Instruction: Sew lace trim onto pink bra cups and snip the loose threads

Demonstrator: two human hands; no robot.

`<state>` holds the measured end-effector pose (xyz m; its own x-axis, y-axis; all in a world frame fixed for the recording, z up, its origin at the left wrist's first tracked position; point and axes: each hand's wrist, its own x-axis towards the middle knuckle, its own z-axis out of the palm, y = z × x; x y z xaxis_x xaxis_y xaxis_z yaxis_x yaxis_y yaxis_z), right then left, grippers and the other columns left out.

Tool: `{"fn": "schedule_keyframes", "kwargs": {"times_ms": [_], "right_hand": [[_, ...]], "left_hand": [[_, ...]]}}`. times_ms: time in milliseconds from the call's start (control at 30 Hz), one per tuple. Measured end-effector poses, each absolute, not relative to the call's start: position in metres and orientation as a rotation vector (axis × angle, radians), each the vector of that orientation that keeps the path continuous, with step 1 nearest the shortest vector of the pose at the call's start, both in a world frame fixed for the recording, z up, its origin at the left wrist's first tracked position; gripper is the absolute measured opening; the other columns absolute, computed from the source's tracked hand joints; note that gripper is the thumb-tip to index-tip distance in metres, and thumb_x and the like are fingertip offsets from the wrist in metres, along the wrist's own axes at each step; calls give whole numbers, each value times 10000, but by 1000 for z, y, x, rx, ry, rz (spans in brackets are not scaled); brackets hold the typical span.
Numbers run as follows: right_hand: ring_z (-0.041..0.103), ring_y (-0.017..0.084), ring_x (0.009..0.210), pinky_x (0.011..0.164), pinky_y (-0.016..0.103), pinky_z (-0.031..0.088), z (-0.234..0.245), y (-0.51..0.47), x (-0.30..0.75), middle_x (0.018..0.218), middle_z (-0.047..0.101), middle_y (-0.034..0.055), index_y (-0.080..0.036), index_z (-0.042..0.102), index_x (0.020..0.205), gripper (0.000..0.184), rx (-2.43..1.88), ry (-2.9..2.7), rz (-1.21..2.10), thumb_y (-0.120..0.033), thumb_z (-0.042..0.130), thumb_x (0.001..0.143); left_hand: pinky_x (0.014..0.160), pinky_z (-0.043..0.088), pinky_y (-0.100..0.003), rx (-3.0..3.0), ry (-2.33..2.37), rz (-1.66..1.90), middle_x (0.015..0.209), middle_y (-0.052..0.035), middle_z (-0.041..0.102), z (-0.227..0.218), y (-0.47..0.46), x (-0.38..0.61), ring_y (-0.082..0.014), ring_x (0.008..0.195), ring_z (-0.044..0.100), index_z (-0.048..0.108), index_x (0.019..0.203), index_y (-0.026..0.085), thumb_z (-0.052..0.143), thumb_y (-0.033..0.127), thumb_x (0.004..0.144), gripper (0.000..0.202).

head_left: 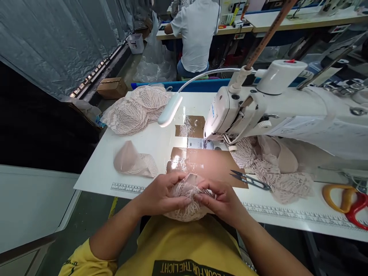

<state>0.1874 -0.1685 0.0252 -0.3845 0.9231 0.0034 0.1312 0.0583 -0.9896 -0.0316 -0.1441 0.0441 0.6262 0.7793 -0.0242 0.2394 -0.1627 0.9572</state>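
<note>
Both hands hold one pale pink lace bra cup at the front edge of the table, close to my body. My left hand grips its left side, thumb lying over the lace. On the other side my right hand pinches the upper right edge between thumb and fingers. A smooth beige cup with a lace strip lies on the table to the left. Behind it sits a pile of lace cups. More lace pieces lie to the right, partly under the sewing machine.
A white sewing machine stands at the right, its needle area lit by a lamp. Thread snips lie right of my hands; orange-and-red-handled scissors are farther right. A ruler strip runs along the front edge. A person sits ahead.
</note>
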Motion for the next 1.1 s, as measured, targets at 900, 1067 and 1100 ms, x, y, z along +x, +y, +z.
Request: {"fn": "schedule_keyframes", "kwargs": {"times_ms": [900, 1067, 1100], "right_hand": [[610, 158, 789, 693, 259, 470, 27, -160, 199, 881, 682, 36, -194, 648, 940, 194, -1184, -1647, 1247, -343, 637, 817], [487, 108, 595, 548, 222, 374, 33, -157, 196, 643, 573, -13, -180, 617, 728, 211, -1209, -1708, 1366, -346, 589, 855], [453, 101, 572, 528, 220, 351, 33, -158, 196, 618, 538, -21, -177, 601, 704, 236, -1203, -1666, 1421, -359, 589, 853]], "left_hand": [[613, 386, -231, 1781, 866, 643, 724, -29, 583, 38, -147, -9, -118, 659, 509, 632, 819, 121, 471, 281, 938, 256], [563, 357, -223, 1680, 828, 593, 650, 2, 490, 36, -145, -4, -99, 601, 435, 575, 737, 126, 418, 318, 955, 329], [563, 364, -221, 1655, 784, 560, 668, 1, 494, 35, -143, -5, -99, 607, 439, 571, 754, 129, 422, 329, 950, 318]]}}
